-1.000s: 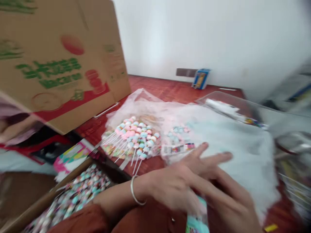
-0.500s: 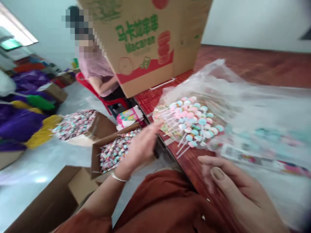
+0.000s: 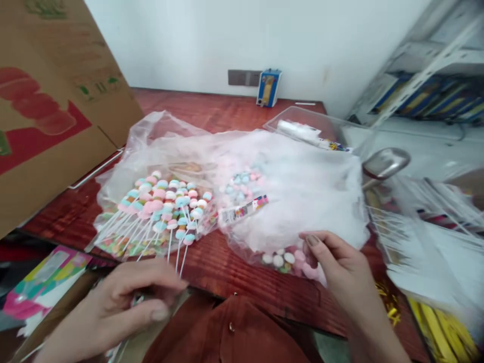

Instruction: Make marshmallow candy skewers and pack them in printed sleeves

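My left hand (image 3: 126, 307) is over the table's front edge, its fingers curved and apart from the thumb, with nothing seen in them. Just beyond it, marshmallow skewers (image 3: 162, 199) with pink, white and blue pieces lie in a pile, sticks toward me. My right hand (image 3: 346, 275) has thumb and forefinger together in a pinch; whatever may be between them is hidden. Its fingertips are beside pink and white marshmallows (image 3: 289, 259) at the near edge of a clear plastic bag (image 3: 310, 186). A narrow printed wrapper (image 3: 244, 209) lies on the bag, close to blue and pink marshmallows (image 3: 244, 184).
A large cardboard box (image 3: 56, 96) stands at the left on the red-brown table (image 3: 227, 267). A clear tray (image 3: 302, 126) and a metal scoop (image 3: 387, 164) are at the back right. White sticks (image 3: 393, 242) lie at the right, and a blue box (image 3: 269, 88) stands by the wall.
My view has swung right, bringing the tray, scoop and shelf into sight. My left hand has moved from the floor-box side to before the skewers; my right hand is now beside the loose marshmallows.
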The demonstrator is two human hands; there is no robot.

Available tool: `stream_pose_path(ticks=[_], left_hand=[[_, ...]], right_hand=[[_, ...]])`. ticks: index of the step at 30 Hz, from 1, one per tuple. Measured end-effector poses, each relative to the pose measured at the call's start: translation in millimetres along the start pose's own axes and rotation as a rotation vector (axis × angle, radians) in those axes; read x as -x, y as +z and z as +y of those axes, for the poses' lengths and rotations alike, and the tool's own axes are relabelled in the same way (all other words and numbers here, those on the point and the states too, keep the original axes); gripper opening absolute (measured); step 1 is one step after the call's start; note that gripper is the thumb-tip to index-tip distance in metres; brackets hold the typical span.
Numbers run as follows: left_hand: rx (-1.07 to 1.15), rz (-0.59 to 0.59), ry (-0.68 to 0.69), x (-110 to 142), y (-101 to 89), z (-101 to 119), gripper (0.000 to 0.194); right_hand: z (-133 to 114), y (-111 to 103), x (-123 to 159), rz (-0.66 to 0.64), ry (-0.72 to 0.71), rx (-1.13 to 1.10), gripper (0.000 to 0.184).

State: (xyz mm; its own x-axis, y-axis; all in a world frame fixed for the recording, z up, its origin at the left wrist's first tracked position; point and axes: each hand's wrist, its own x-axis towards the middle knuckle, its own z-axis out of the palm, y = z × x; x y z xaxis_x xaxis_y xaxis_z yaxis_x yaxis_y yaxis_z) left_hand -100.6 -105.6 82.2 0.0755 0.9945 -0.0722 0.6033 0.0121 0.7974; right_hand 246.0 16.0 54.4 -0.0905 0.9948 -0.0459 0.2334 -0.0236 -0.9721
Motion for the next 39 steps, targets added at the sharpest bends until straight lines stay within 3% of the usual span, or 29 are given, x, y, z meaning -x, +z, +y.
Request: stream_pose_path(ticks=[1, 3, 5, 6, 7, 9, 12, 15, 18, 20, 24, 28, 30, 34, 39], left_hand=[[0.019, -0.012, 0.102, -23, 13.4, 18, 0.02], [-0.009, 0.103, 0.161, -65, 48.7, 42, 0.025], [-0.081, 0.169, 0.225, -95, 89.5, 51, 0.035], [-0.109, 0.133, 0.277, -105, 109.2, 52, 0.04], [-0.124, 0.048, 0.33, -113, 127.2, 50, 0.042], [-0.128, -0.099, 0.424, -122, 155.8, 43, 0.035], [-0.086, -0.112, 0.442, -129, 178.1, 28, 0.034], [-0.041, -0.081, 0.446, -137, 182.8, 14, 0.032], [-0.041, -0.1, 0.455, -146, 178.7, 9, 0.029], [-0.011, -0.142, 0.454, -148, 171.9, 12, 0.032], [0.17, -0.155, 0.396, -139, 151.1, 26, 0.029], [0.381, -0.135, 0.266, -125, 139.0, 39, 0.021], [0.569, -0.239, 0.123, -122, 141.7, 43, 0.02], [1.182, -0.477, -0.149, -131, 160.5, 49, 0.032], [1.683, -0.519, -0.15, -162, 176.8, 60, 0.064]], right_hand=[[2, 1, 0, 0.085, -0.016, 0.057, 0.024], [-2, 5, -4, 0.259, -0.127, 0.192, 0.023], [-16, 10, -11, 0.383, -0.319, 0.31, 0.02], [-25, 14, -16, 0.413, -0.428, 0.35, 0.019], [-33, 18, -22, 0.409, -0.53, 0.381, 0.019], [-41, 29, -38, 0.268, -0.638, 0.429, 0.021], [-25, 49, -63, -0.034, -0.519, 0.599, 0.025], [10, 67, -80, -0.125, -0.395, 0.686, 0.035], [33, 75, -85, -0.097, -0.371, 0.685, 0.021], [38, 74, -87, -0.086, -0.359, 0.67, 0.009], [38, 67, -92, -0.097, -0.376, 0.612, 0.026], [39, 63, -93, -0.064, -0.422, 0.559, 0.031], [34, 61, -90, 0.013, -0.453, 0.536, 0.033], [6, 51, -74, 0.181, -0.504, 0.356, 0.029], [-20, 28, -58, 0.217, -0.179, -0.015, 0.024]])
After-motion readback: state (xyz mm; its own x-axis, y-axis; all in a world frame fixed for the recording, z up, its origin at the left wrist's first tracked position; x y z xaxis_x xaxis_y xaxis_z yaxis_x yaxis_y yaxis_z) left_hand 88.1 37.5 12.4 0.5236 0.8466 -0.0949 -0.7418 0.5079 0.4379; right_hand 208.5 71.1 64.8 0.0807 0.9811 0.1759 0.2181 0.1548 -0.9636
